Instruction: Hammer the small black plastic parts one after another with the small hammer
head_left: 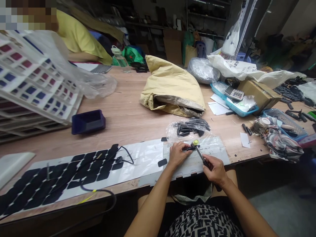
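Navy bin [89, 122] at left, well apart from the hands; black-celled sheet [90, 166] lies between it and the near edge. Left hand [178, 154] pinches a small black part [189, 148] on the grey board [221, 157], close to the table's front edge. Plastic bag [190, 127] of black pieces sits just beyond. Hammer [201, 155] is angled with its yellowish head at the part; contact unclear. Right hand [215, 169] grips its handle. Risks: an off-centre blow could catch the left fingertips, being so near; a loose pinch could let the part skid.
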Demonstrator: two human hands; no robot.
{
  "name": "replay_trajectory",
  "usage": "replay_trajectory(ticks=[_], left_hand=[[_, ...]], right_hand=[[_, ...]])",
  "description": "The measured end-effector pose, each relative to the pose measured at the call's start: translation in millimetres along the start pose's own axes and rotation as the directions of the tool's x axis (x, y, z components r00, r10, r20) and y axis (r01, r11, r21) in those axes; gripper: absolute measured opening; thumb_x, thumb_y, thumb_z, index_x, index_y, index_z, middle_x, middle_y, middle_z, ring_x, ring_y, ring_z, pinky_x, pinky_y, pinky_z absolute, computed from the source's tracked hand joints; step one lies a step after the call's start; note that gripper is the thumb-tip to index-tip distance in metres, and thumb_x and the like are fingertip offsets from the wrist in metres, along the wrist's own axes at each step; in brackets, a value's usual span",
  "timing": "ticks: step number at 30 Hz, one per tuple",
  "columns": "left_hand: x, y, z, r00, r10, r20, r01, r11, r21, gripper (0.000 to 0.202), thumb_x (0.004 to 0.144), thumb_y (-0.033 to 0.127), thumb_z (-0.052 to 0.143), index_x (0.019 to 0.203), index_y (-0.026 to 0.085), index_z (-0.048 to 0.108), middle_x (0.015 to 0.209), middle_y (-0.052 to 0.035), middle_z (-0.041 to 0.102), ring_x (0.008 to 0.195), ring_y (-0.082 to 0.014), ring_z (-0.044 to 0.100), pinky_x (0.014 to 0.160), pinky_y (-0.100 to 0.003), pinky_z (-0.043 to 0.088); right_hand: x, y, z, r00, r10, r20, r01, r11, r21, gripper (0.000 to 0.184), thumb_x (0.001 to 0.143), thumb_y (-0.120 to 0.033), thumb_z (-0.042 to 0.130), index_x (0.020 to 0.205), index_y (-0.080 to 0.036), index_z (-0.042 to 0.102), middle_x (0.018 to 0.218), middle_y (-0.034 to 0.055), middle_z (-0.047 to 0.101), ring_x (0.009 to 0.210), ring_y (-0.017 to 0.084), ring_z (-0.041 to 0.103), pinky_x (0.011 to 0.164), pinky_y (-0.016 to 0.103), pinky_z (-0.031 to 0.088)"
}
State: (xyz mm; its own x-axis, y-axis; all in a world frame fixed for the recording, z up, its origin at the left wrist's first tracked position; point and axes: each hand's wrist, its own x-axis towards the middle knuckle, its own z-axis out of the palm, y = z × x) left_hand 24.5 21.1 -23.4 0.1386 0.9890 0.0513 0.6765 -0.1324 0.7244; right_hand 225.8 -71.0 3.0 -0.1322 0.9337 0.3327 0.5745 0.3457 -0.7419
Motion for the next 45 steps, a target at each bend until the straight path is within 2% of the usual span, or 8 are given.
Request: replay_trajectory(ticks=[3,10,20,31,34,37,41,45], left_hand=[[1,0,0.6,1.000,-0.017,-0.007,0.017,1.000,-0.007,0.013,0.073,0.028,0.074,0.086,0.025,0.072,0.089,-0.0003,0.069,0.095,-0.0232,0.056,0.090,-0.039,0.039],[2,-1,1.9,0.999,-0.034,-0.003,0.034,0.999,-0.034,0.014,0.072,0.026,0.075,0.086,0.026,0.072,0.090,0.0007,0.070,0.096,-0.0231,0.056,0.091,-0.039,0.039],[2,-2,4.0,0.999,-0.006,-0.040,0.006,1.000,0.013,0.013,0.071,0.028,0.074,0.084,0.026,0.073,0.088,0.0007,0.070,0.095,-0.0241,0.057,0.089,-0.039,0.039],[-1,-2,-0.5,1.000,0.027,-0.006,-0.027,1.000,-0.008,0.013,0.078,0.031,0.069,0.090,0.027,0.071,0.095,-0.0011,0.070,0.101,-0.0259,0.056,0.095,-0.042,0.038],[-20,6,-7.2,0.986,0.132,-0.106,-0.140,0.987,-0.075,0.014,0.082,0.032,0.065,0.094,0.025,0.069,0.103,-0.0039,0.068,0.107,-0.0255,0.056,0.099,-0.042,0.039],[-61,13,-7.5,0.952,0.271,-0.145,-0.290,0.947,-0.135,0.016,0.087,0.033,0.060,0.097,0.024,0.068,0.100,-0.0067,0.068,0.102,-0.0249,0.059,0.095,-0.041,0.043],[-121,7,12.0,0.911,0.390,0.135,-0.361,0.911,-0.200,0.021,0.089,0.038,0.058,0.103,0.027,0.070,0.087,-0.0058,0.072,0.080,-0.0221,0.065,0.078,-0.036,0.049],[-149,-9,39.3,0.929,0.130,0.346,-0.116,0.991,-0.061,0.025,0.092,0.039,0.052,0.109,0.030,0.068,0.081,-0.0030,0.073,0.072,-0.0211,0.067,0.071,-0.033,0.049]], right_hand=[[2,-4,2,0.998,-0.062,0.021,0.063,0.997,-0.041,0.046,0.076,-0.014,0.058,0.120,-0.018,0.068,0.098,0.0092,0.075,0.079,0.023,0.069,0.076,0.035,0.058],[3,-2,1,0.999,0.046,0.016,-0.045,0.997,-0.061,0.045,0.074,-0.015,0.058,0.117,-0.018,0.070,0.089,0.0072,0.075,0.070,0.021,0.068,0.070,0.033,0.059],[-1,5,-4,1.000,0.023,0.016,-0.022,0.996,-0.092,0.044,0.075,-0.015,0.060,0.118,-0.019,0.071,0.089,0.0067,0.074,0.070,0.021,0.067,0.068,0.031,0.058],[22,50,-16,0.956,0.254,-0.145,-0.230,0.959,0.169,0.042,0.078,-0.025,0.064,0.119,-0.015,0.070,0.073,0.0001,0.063,0.053,0.011,0.050,0.050,0.022,0.046],[22,56,-16,0.948,0.295,-0.120,-0.254,0.927,0.276,0.042,0.078,-0.026,0.065,0.119,-0.015,0.069,0.073,-0.0003,0.062,0.056,0.011,0.052,0.052,0.022,0.047],[21,57,-16,0.947,0.302,-0.112,-0.257,0.918,0.302,0.042,0.078,-0.026,0.065,0.119,-0.015,0.069,0.074,-0.0002,0.062,0.057,0.011,0.052,0.053,0.022,0.046],[20,57,-16,0.951,0.291,-0.105,-0.257,0.932,0.257,0.044,0.077,-0.024,0.065,0.120,-0.014,0.069,0.074,-0.0002,0.062,0.055,0.010,0.049,0.050,0.021,0.043],[20,56,-15,0.954,0.285,-0.094,-0.258,0.938,0.231,0.045,0.077,-0.024,0.065,0.121,-0.014,0.068,0.074,-0.0003,0.061,0.054,0.010,0.048,0.048,0.020,0.042]])
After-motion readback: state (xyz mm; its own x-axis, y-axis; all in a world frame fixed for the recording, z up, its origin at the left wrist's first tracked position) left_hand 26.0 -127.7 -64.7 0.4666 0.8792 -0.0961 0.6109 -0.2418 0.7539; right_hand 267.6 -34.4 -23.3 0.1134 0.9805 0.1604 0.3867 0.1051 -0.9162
